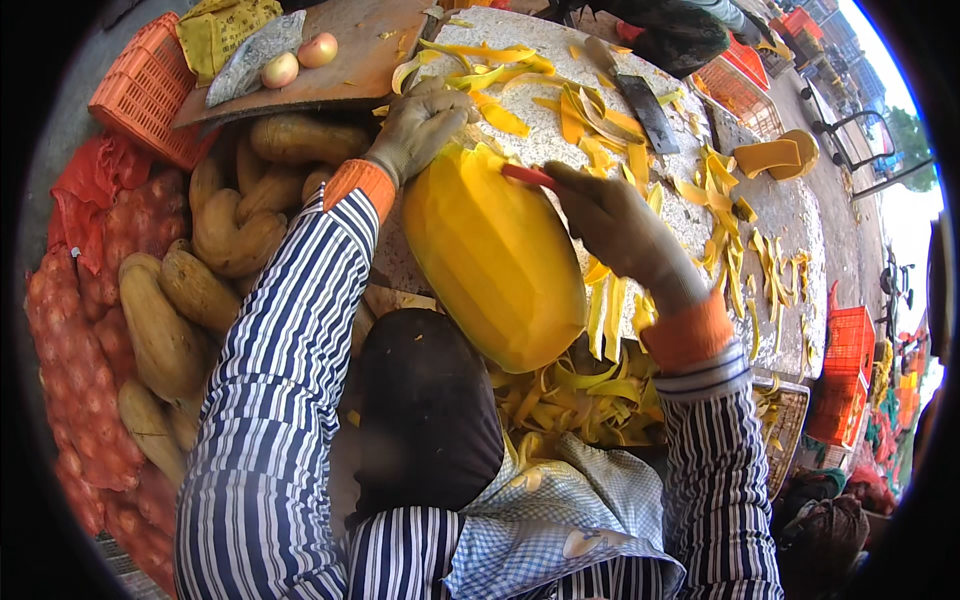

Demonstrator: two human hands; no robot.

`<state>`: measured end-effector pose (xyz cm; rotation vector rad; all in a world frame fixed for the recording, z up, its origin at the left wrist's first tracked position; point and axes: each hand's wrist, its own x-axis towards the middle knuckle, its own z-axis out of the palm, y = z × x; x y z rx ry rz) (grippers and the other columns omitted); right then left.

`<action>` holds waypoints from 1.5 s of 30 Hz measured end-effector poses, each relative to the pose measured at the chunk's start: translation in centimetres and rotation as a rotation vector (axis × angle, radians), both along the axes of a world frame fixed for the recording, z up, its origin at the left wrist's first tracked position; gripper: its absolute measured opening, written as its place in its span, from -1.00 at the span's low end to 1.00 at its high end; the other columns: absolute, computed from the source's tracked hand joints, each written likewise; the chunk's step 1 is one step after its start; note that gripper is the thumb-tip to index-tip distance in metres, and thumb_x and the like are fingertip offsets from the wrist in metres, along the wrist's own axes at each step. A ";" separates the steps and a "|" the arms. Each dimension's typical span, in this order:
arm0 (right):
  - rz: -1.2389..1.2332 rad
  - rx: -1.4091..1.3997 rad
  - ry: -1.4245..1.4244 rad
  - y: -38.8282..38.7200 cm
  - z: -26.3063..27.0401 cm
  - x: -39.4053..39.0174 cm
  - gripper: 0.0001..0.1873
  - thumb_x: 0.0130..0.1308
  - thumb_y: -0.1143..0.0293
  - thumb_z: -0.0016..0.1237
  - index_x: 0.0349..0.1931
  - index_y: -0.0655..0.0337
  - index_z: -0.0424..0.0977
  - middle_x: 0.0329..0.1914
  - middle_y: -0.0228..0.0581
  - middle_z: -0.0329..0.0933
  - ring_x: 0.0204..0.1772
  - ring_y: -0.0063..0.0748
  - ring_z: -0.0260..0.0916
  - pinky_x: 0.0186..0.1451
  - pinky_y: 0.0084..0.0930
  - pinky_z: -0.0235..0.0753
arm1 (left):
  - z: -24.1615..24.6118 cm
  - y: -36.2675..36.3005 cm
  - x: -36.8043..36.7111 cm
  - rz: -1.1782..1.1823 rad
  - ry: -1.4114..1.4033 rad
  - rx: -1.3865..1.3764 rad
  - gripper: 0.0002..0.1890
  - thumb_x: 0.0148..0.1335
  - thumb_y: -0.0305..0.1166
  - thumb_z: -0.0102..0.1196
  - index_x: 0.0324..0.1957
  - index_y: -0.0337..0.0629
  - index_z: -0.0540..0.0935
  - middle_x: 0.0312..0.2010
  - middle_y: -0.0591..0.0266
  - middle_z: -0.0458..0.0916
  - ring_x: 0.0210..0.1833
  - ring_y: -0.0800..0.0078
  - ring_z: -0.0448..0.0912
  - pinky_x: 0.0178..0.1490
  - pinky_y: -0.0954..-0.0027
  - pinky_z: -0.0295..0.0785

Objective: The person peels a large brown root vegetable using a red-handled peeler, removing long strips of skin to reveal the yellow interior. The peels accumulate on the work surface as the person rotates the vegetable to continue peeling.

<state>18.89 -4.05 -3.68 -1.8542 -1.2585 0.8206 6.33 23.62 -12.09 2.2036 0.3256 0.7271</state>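
A large squash (499,259), its visible side peeled to bright yellow-orange flesh, lies tilted over the near edge of the speckled tabletop (780,195). My left hand (427,124), in a worn glove, grips its far end. In my gloved right hand (611,217) is a tool with a red handle (529,176), its tip at the squash's upper right; its blade cannot be made out. Long strips of peel (600,112) lie across the tabletop, and more peelings (577,397) are heaped below the squash. A cleaver (645,109) rests among the strips beyond my right hand.
Unpeeled squashes (161,330) and red mesh sacks of onions (82,375) are piled at left. Two onions (317,50) sit on a board (360,45) beside an orange crate (146,86). A cut squash piece (795,154) lies at right. Another person (675,37) is at the table's far side.
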 end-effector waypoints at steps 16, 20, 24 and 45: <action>-0.002 -0.043 0.130 0.3 0.4 1.1 -0.52 0.55 0.28 -0.18 0.38 0.30 0.31 -0.39 -0.52 0.42 -0.46 -0.74 0.23 -0.41 -0.71 0.30 | 0.3 -0.4 -0.3 -0.023 0.025 -0.043 -0.74 0.39 -0.31 0.03 -0.09 -0.17 0.74 0.05 0.31 0.67 0.34 0.39 0.35 0.54 0.28 0.01; -0.011 0.087 0.106 -3.4 -1.2 -0.8 -0.56 0.54 0.41 -0.20 0.37 0.34 0.32 -0.31 -0.45 0.46 -0.29 -0.69 0.31 -0.21 -0.64 0.42 | 0.3 -0.5 -0.4 -0.002 -0.039 -0.072 -0.74 0.34 -0.28 0.07 -0.08 -0.15 0.74 -0.12 0.36 0.76 0.35 0.32 0.37 0.53 0.28 0.04; -0.088 0.022 0.135 -14.0 -0.3 -6.0 -0.51 0.43 0.60 -0.23 0.37 0.39 0.28 0.00 0.11 0.62 -0.03 -0.43 0.56 0.06 -0.51 0.48 | 0.2 -0.2 -0.5 -0.030 -0.021 0.004 -0.72 0.34 -0.26 0.06 -0.08 -0.13 0.74 -0.06 0.34 0.74 0.37 0.32 0.35 0.55 0.27 0.02; 0.031 -0.019 0.140 -17.8 -0.3 -6.2 -0.46 0.42 0.63 -0.19 0.42 0.31 0.24 -0.20 -0.45 0.56 -0.36 -0.68 0.34 -0.01 -0.65 0.45 | 0.3 -0.6 -1.6 -0.029 -0.048 -0.142 -0.79 0.33 -0.34 0.06 -0.13 -0.08 0.75 0.02 0.33 0.70 0.31 0.31 0.38 0.51 0.28 0.10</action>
